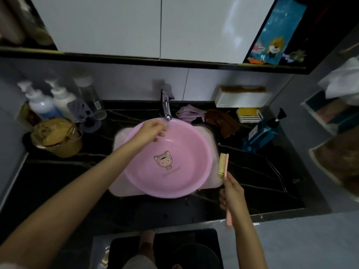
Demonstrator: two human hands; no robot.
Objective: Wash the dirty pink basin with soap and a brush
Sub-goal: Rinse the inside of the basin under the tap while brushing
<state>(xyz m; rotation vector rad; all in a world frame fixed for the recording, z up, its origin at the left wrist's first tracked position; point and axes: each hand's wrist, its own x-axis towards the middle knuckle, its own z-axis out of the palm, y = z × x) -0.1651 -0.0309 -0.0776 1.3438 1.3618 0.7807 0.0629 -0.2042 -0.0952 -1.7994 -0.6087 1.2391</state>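
Left hand [153, 131]: fingers curled over the far rim of the basin [174, 171], gripping it just below the tap [166, 105]. Right hand [232, 193]: closed round the pink handle of the brush [223, 166], whose yellowish bristle head points away from the person and stands just beside the basin's right rim, apart from it. The basin is pink with a cartoon figure printed on its bottom. It lies across the pale sink [120, 183], its near edge overhanging the sink's front. Around the sink runs a black, veined counter [68, 177]. Behind the basin on the right lie a purple cloth [189, 112] and a brown cloth [223, 121]. Further right are a white dish [247, 113] holding a yellow block and a blue pump bottle [260, 133]. At the left stand two white pump bottles [41, 102] and a gold pail [58, 136]. White cabinet doors [136, 26] hang above. A dark mat [165, 247] covers the floor below.
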